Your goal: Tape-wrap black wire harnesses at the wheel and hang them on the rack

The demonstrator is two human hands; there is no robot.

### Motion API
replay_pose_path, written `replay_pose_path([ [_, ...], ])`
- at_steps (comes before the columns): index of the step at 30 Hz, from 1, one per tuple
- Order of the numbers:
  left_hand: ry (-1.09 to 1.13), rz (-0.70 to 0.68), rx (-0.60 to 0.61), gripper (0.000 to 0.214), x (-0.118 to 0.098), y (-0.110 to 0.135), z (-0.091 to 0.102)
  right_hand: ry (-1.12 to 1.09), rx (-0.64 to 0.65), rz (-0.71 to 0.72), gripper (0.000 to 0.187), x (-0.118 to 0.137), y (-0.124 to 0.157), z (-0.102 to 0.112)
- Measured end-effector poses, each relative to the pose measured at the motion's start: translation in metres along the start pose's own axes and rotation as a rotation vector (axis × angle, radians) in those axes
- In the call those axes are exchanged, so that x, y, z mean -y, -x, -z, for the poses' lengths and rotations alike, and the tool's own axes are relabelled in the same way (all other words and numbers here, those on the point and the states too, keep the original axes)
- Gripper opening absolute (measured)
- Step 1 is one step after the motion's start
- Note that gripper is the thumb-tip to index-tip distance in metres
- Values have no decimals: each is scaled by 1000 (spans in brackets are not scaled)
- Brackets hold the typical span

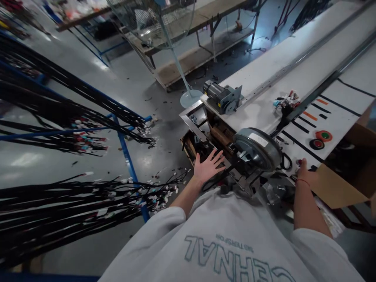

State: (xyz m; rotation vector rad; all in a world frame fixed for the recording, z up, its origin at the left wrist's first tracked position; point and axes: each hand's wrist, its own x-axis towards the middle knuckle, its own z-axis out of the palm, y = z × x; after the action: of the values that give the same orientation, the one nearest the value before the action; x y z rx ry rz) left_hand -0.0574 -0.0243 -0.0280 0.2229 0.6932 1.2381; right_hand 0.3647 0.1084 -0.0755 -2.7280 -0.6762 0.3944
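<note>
My left hand is held out palm down with its fingers spread, over the metal frame at the end of the bench, and holds nothing. To its right stands a large grey wheel with a white label. My right hand is at the bench's near edge, its fingers closed around a small dark red thing, mostly hidden. Beyond it are a green button and a red button. A bundle of black wires with coloured connectors lies on the white bench.
A motor is mounted at the bench end. Black cable harnesses hang over a blue rack at left. An open cardboard box stands at right. Behind are a standing fan and a wooden table.
</note>
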Motion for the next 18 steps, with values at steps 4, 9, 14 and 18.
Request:
replay_pose_path([
  [4,-382,79,-16,67,30,-16,10,-2,-9,-19,87,3,5,5],
  [9,-1032,156,134,40,72,-23,32,12,16,3,89,4,9,8],
  [14,-1384,311,51,32,85,6,76,40,25,10,86,2,4,3],
  [18,-1452,233,-72,35,74,59,103,13,36,-15,86,-1,1,1],
])
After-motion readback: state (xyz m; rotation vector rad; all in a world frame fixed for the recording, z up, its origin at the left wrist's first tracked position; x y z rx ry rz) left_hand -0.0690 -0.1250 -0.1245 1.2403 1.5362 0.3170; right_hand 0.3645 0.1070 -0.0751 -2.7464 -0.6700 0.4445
